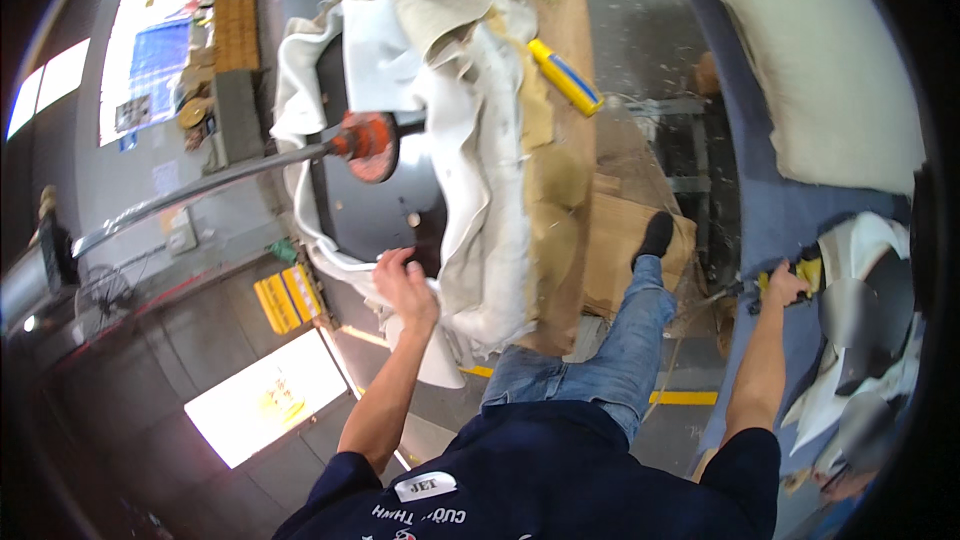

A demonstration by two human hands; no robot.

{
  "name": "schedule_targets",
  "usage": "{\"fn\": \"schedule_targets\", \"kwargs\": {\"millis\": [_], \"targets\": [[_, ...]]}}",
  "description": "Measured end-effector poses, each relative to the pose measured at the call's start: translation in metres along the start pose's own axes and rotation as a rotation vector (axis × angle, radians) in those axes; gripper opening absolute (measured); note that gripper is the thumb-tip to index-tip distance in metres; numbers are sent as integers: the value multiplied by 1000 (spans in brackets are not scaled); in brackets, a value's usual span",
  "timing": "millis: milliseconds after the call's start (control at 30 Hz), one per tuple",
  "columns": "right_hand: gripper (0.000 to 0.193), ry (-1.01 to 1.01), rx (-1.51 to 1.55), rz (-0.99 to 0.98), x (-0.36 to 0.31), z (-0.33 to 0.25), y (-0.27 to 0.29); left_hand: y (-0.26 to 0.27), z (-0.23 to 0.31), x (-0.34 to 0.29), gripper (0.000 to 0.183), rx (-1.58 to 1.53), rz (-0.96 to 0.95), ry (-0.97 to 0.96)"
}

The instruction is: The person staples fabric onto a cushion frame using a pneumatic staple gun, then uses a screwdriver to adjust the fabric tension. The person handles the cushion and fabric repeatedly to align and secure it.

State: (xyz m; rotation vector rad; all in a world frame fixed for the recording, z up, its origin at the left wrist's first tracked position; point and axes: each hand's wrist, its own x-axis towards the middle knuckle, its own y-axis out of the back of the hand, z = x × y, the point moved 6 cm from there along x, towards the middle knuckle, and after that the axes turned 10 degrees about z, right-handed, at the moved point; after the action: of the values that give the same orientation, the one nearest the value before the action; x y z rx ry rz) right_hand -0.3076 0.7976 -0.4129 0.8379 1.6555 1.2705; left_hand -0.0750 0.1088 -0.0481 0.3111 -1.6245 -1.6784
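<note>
A chair-like upholstered piece (465,240) with cream and white covering lies before me. Its wavy edges surround a dark smooth panel (385,205). At the near edge of this panel is my left hand (405,292), its fingers spread and slightly curled; it grips nothing that I can see. Far out to the right, my right hand (786,285) is closed around a yellow and black hand tool (806,275) on the blue-covered table. The tool's exact kind is too small to tell. A red round clamp head (370,147) on a metal rod (210,183) reaches over the panel.
A yellow tube with a blue band (565,78) lies on the brown board (565,0) beyond the upholstery. The blue table (775,210) bears a large cream cushion (820,60) and several white and dark pieces (865,310). Cardboard (625,260) lies under my foot.
</note>
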Motion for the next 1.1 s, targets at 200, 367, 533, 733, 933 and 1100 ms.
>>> {"fn": "schedule_targets", "kwargs": {"millis": [200,367,533,733,933,1100], "targets": [[101,363,264,-14,6,21,2,34,18,26,43,-90,-287,-281],[75,439,680,-348,-57,63,34,41,-12,28,57,-92,-509,-424],[35,331,744,-598,-215,71,99,7,7,35,32,-209,-421,-620],[45,839,801,-562,-397,25,224,0,34,52,33,-456,-399,-652],[62,1045,802,-762,-537,-61,281,-2,27,56,23,-465,-531,-463],[58,950,580,-746,-566,-83,258,15,38,52,25,-356,-157,-657]]}}
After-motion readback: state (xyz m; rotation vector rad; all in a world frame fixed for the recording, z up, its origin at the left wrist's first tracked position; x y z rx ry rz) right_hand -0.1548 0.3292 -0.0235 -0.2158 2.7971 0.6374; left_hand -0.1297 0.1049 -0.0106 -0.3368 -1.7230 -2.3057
